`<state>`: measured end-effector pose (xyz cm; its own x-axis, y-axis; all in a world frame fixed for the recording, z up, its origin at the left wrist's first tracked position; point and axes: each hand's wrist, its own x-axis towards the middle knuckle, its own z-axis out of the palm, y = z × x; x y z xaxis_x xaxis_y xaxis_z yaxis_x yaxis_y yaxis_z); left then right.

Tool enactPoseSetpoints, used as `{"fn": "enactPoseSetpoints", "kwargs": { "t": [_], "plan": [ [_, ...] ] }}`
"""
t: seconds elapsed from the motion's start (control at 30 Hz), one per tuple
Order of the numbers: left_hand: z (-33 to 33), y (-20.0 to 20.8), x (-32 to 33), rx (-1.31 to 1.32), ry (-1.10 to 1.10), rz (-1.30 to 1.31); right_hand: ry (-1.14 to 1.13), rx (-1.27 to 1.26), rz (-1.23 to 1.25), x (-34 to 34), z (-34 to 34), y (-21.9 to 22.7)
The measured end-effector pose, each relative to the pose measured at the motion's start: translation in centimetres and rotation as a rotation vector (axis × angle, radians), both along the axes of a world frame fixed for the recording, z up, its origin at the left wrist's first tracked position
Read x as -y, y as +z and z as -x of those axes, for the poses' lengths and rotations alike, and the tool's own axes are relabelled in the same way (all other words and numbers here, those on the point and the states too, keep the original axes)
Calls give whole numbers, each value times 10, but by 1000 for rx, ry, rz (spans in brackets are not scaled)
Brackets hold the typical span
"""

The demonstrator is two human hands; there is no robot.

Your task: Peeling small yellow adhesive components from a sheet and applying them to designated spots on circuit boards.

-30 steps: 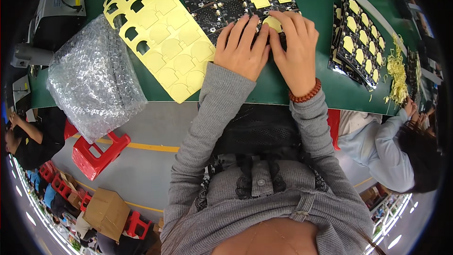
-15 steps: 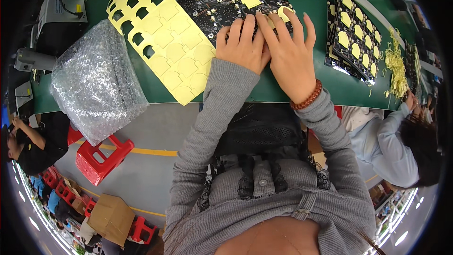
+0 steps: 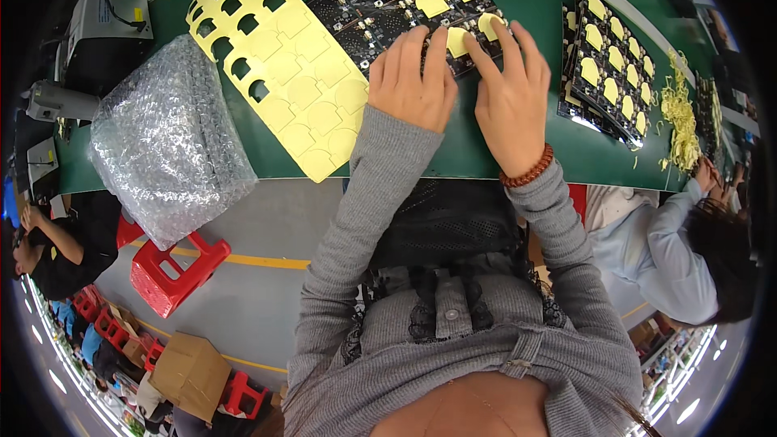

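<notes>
A black circuit board panel (image 3: 341, 10) lies on the green table, with yellow die-cut stickers on its far and right parts. My left hand (image 3: 414, 81) rests over the panel's near edge, fingers stretched out and side by side. Its palm hides part of the board. My right hand (image 3: 514, 105) has its fingers spread, the index fingertip at the edge of a yellow sticker (image 3: 458, 42) in the near row. Other fingertips reach another sticker (image 3: 490, 26) farther right. Left of the panel, a yellow sticker sheet (image 3: 303, 91) overlaps it, with cut-out holes in its far and left part.
Stacked stickered boards (image 3: 603, 65) lie at the right, with yellow shredded scraps (image 3: 678, 117) beyond. A bubble-wrap bag (image 3: 166, 142) hangs over the table's left edge near a grey device (image 3: 109, 20). A red stool (image 3: 174, 275) stands below; another person (image 3: 664, 251) sits at right.
My hands have moved apart, the right one drawing slightly right and its fingers lifting. The near-row sticker that they mostly covered is now in plain view between them.
</notes>
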<state>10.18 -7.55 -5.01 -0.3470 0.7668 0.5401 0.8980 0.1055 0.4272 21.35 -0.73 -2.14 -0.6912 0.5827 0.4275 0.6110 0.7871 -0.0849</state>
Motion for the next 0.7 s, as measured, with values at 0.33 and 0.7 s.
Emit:
{"fn": "enactPoseSetpoints", "kwargs": {
  "t": [0.33,0.7],
  "plan": [
    [52,-4,70,-214,677,174,63,80,46,-5,5,-2],
    [58,43,77,1307,71,-315,192,-630,935,13,42,18]
  ]
}}
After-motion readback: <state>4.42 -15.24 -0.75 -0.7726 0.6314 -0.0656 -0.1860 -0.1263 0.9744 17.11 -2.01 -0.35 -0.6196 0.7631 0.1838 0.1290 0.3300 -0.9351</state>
